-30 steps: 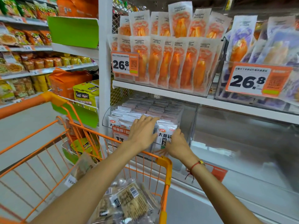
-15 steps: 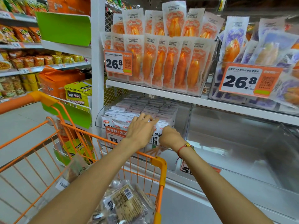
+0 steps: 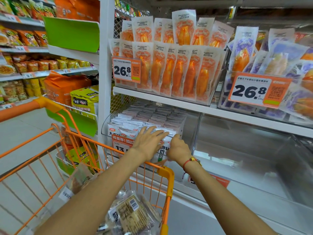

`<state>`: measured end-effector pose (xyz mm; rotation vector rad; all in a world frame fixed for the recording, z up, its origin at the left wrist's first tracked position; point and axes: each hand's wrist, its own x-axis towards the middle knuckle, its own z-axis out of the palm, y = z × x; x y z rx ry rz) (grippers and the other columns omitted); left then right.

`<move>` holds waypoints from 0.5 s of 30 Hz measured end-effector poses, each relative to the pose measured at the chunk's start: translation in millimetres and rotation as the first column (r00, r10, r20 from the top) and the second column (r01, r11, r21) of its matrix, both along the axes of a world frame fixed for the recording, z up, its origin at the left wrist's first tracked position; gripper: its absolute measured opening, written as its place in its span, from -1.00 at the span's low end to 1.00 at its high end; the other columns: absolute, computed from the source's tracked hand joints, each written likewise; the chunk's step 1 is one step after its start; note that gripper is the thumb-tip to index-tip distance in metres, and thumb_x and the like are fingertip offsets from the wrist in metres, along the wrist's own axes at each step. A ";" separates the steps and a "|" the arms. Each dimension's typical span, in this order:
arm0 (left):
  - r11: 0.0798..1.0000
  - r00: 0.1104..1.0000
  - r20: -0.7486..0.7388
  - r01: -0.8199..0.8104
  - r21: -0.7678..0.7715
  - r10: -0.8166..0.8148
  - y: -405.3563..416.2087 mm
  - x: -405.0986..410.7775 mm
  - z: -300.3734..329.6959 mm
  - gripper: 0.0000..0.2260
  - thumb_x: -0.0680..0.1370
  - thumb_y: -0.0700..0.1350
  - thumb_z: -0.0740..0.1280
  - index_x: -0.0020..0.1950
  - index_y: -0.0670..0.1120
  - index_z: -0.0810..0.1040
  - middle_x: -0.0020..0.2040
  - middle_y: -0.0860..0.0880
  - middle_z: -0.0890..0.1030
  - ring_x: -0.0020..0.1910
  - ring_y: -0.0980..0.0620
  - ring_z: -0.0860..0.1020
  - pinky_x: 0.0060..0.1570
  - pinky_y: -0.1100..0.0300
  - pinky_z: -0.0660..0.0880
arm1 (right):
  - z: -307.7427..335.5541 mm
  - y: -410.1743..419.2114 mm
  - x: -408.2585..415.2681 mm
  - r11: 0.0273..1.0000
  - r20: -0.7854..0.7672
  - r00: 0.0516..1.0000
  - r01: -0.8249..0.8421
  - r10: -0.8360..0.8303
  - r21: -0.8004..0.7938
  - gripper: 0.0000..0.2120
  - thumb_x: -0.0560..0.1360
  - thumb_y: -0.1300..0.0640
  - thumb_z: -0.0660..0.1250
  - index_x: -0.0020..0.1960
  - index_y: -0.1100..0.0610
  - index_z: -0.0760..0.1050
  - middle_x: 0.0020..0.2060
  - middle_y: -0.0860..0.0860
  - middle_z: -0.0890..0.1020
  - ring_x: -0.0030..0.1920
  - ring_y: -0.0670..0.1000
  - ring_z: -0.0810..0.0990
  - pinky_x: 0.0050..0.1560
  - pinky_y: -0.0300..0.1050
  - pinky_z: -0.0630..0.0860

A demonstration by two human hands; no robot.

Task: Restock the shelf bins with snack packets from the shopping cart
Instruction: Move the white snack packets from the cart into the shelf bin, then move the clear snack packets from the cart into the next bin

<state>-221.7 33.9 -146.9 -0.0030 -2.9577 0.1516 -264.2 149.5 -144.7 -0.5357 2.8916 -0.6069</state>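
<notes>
A clear shelf bin (image 3: 105, 122) on the lower shelf is packed with rows of white snack packets (image 3: 152, 116). My left hand (image 3: 149, 141) lies flat with straight fingers on the tops of the front packets. My right hand (image 3: 177, 148) is beside it, fingers curled around the front white packet (image 3: 161, 150) at the bin's front right. Below, the orange shopping cart (image 3: 166, 172) holds clear-wrapped snack packets (image 3: 132, 212) in its near corner.
To the right of the full bin stands a clear bin (image 3: 237, 143) with nothing visible in it. The shelf above carries orange packets (image 3: 177, 70) and purple packets (image 3: 271, 56) behind 26.8 price tags. Yellow and orange bags (image 3: 84, 100) sit left of the white upright.
Both hands have pushed further up and into the bin's front packets. The right hand has gone from loose beside the packets to curled on the front one.
</notes>
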 end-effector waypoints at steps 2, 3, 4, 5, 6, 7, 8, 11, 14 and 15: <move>0.999 1.000 0.005 -0.004 0.033 0.004 -0.5 1.9 2.8 -0.46 0.65 0.06 0.10 0.57 0.09 -0.06 0.57 0.06 0.05 0.56 -0.02 -0.07 0.49 -0.04 -0.17 | 0.3 2.8 2.1 1.000 -0.012 1.000 -0.011 0.011 -0.015 -0.35 0.52 0.29 0.29 0.46 0.34 0.00 0.29 0.29 0.43 0.27 0.28 0.45 0.16 0.04 0.44; 0.999 1.000 -0.009 -0.004 0.055 0.005 -0.3 4.7 3.6 -0.43 0.64 0.09 0.11 0.57 0.09 -0.09 0.58 0.06 0.01 0.56 -0.02 -0.10 0.49 -0.02 -0.19 | 0.4 4.9 4.0 0.999 -0.029 0.999 -0.022 0.021 -0.023 -0.36 0.52 0.26 0.29 0.46 0.32 0.01 0.27 0.28 0.45 0.25 0.28 0.47 0.13 0.04 0.45; 0.997 0.999 -0.034 -0.002 0.079 0.004 0.0 8.9 3.9 -0.40 0.63 0.11 0.12 0.57 0.08 -0.12 0.58 0.06 -0.02 0.56 -0.01 -0.11 0.49 0.00 -0.20 | 0.6 7.2 6.8 0.998 -0.050 0.998 -0.044 0.042 -0.035 -0.35 0.53 0.24 0.30 0.47 0.29 0.01 0.27 0.26 0.45 0.23 0.28 0.48 0.10 0.04 0.45; 0.994 0.998 -0.065 0.001 0.105 0.006 0.1 15.3 4.6 -0.39 0.63 0.13 0.12 0.57 0.07 -0.14 0.58 0.07 -0.03 0.56 0.01 -0.12 0.49 0.03 -0.20 | 0.5 9.7 10.3 0.996 -0.076 0.994 -0.076 0.072 -0.055 -0.35 0.53 0.22 0.30 0.48 0.27 0.01 0.29 0.24 0.43 0.23 0.27 0.48 0.09 0.04 0.45; 0.991 0.995 -0.098 0.001 0.131 0.012 -1.1 23.6 5.4 -0.38 0.62 0.13 0.12 0.57 0.06 -0.13 0.58 0.07 -0.04 0.55 0.02 -0.12 0.49 0.05 -0.19 | -0.3 12.9 14.7 0.989 -0.123 0.986 -0.119 0.108 -0.086 -0.35 0.53 0.21 0.30 0.48 0.24 0.02 0.32 0.21 0.39 0.25 0.26 0.46 0.11 0.03 0.44; 0.989 0.992 -0.125 -0.002 0.149 0.021 -4.2 33.3 6.5 -0.40 0.63 0.13 0.12 0.57 0.05 -0.11 0.58 0.07 -0.03 0.55 0.03 -0.10 0.49 0.07 -0.17 | -1.3 16.6 20.0 0.979 -0.203 0.969 -0.166 0.140 -0.119 -0.36 0.53 0.22 0.30 0.49 0.22 0.05 0.34 0.18 0.35 0.28 0.23 0.43 0.15 0.02 0.42; 0.987 0.989 -0.144 -0.010 0.157 0.033 -8.8 44.9 7.6 -0.42 0.63 0.09 0.13 0.57 0.04 -0.06 0.57 0.07 -0.02 0.55 0.03 -0.09 0.48 0.08 -0.14 | -2.2 20.9 26.4 0.966 -0.313 0.936 -0.216 0.163 -0.144 -0.39 0.52 0.22 0.30 0.48 0.20 0.09 0.34 0.15 0.33 0.31 0.19 0.38 0.20 0.00 0.40; 0.984 0.992 -0.095 -0.060 0.166 0.077 -31.2 84.0 6.4 -0.48 0.63 -0.05 0.15 0.56 0.06 0.05 0.57 0.08 0.01 0.54 0.02 -0.03 0.46 0.07 -0.02 | -3.3 29.9 51.9 0.909 -0.538 0.806 -0.386 0.248 -0.159 -0.50 0.52 0.22 0.27 0.42 0.17 0.23 0.27 0.09 0.38 0.30 0.10 0.33 0.28 -0.07 0.35; 0.977 0.982 0.137 -0.150 0.151 0.129 -45.6 116.9 -4.0 -0.46 0.64 -0.09 0.12 0.57 0.07 -0.05 0.57 0.07 -0.07 0.55 0.00 -0.08 0.48 0.02 -0.01 | -8.3 33.0 80.8 0.820 -0.392 0.784 -0.561 0.482 -0.114 -0.65 0.54 0.13 0.28 0.31 0.11 0.38 0.24 0.07 0.44 0.27 0.09 0.39 0.22 -0.06 0.40; 0.976 0.966 0.214 -0.175 0.133 0.144 -45.9 124.9 -8.0 -0.44 0.65 -0.07 0.12 0.57 0.07 -0.11 0.58 0.07 -0.13 0.55 0.00 -0.13 0.49 -0.01 -0.03 | -12.6 33.2 87.8 0.800 -0.300 0.772 -0.598 0.560 -0.045 -0.60 0.53 0.09 0.32 0.34 0.10 0.37 0.29 0.06 0.41 0.31 0.08 0.35 0.26 -0.05 0.36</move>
